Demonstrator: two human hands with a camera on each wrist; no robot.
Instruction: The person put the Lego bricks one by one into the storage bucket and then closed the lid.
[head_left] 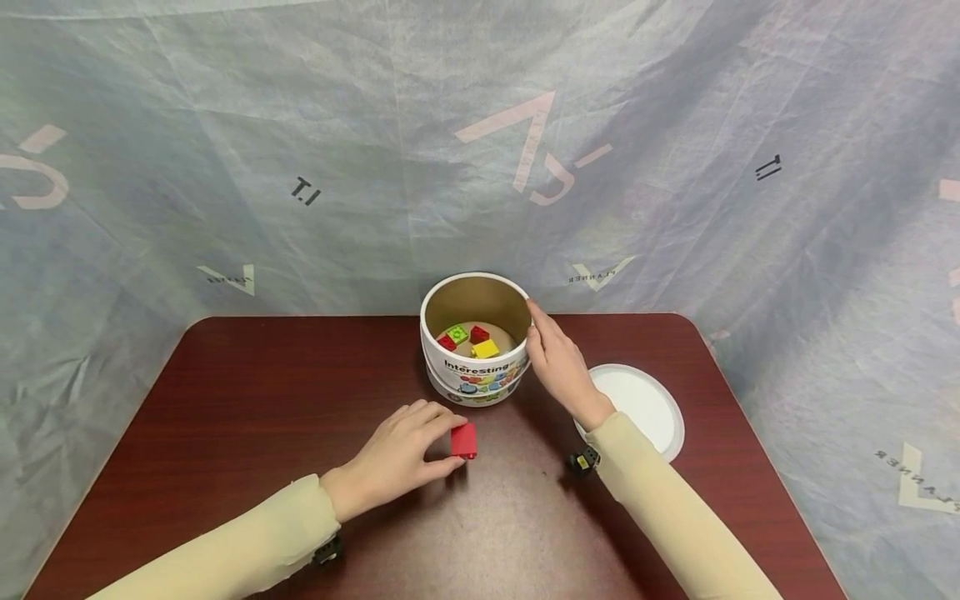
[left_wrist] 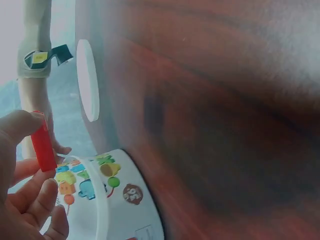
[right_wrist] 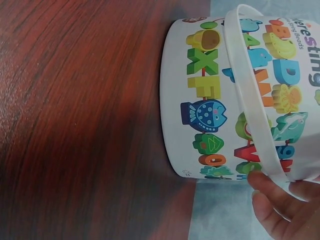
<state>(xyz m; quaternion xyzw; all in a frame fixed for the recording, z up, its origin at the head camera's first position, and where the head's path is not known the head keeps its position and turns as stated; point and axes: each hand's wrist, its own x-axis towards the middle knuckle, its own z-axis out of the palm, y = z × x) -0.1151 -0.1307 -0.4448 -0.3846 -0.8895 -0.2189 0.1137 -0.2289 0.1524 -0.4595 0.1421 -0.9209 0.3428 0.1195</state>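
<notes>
My left hand (head_left: 405,450) pinches a red toy brick (head_left: 463,440) between thumb and fingertips, just above the table in front of a white bucket (head_left: 480,392). In the left wrist view the red brick (left_wrist: 44,147) is seen edge-on. Against the bucket's right side, near the rim, rests my right hand (head_left: 558,362) with fairly straight fingers. In the right wrist view its fingertips touch the bucket's wall (right_wrist: 175,100) beside the white handle (right_wrist: 252,95). Inside lie a yellow brick (head_left: 485,349), a green brick (head_left: 457,334) and red bricks (head_left: 479,334).
A round white lid (head_left: 637,408) lies on the table to the right, partly under my right forearm. The dark red wooden table (head_left: 300,375) ends at a grey printed cloth (head_left: 360,167) close behind the bucket.
</notes>
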